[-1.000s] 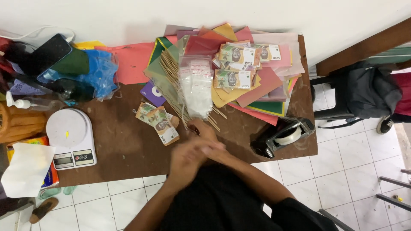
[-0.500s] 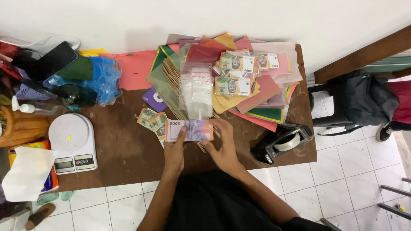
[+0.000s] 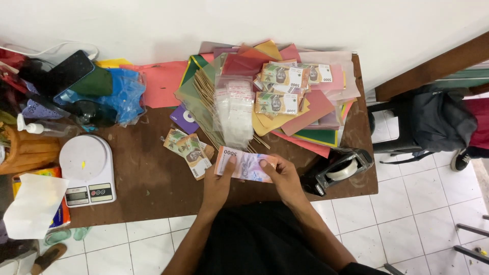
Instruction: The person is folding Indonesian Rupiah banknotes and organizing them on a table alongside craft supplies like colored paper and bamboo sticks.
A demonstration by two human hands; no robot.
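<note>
A pinkish banknote (image 3: 245, 164) is stretched flat between both hands just above the near edge of the brown table (image 3: 147, 183). My left hand (image 3: 218, 184) pinches its left end and my right hand (image 3: 283, 179) pinches its right end. Close to the left lies a small pile of greenish banknotes (image 3: 187, 149). Behind the held note stand a stack of clear zip bags (image 3: 235, 109) and a bundle of thin wooden sticks (image 3: 208, 98). More banknote bundles (image 3: 285, 87) rest on coloured paper sheets (image 3: 316, 118) at the back.
A white kitchen scale (image 3: 87, 170) sits at the left, with a white sheet (image 3: 31, 204) and an orange box beside it. A black tape dispenser (image 3: 337, 171) stands at the right edge. Blue plastic bag (image 3: 122, 93), phone (image 3: 67, 72) and spray bottle (image 3: 35, 128) crowd the back left. A chair with a dark bag (image 3: 438, 121) stands right.
One second ago my hands were clasped together at the table edge. They then rose with a pinkish note between them, and now hold it spread flat and slightly lower.
</note>
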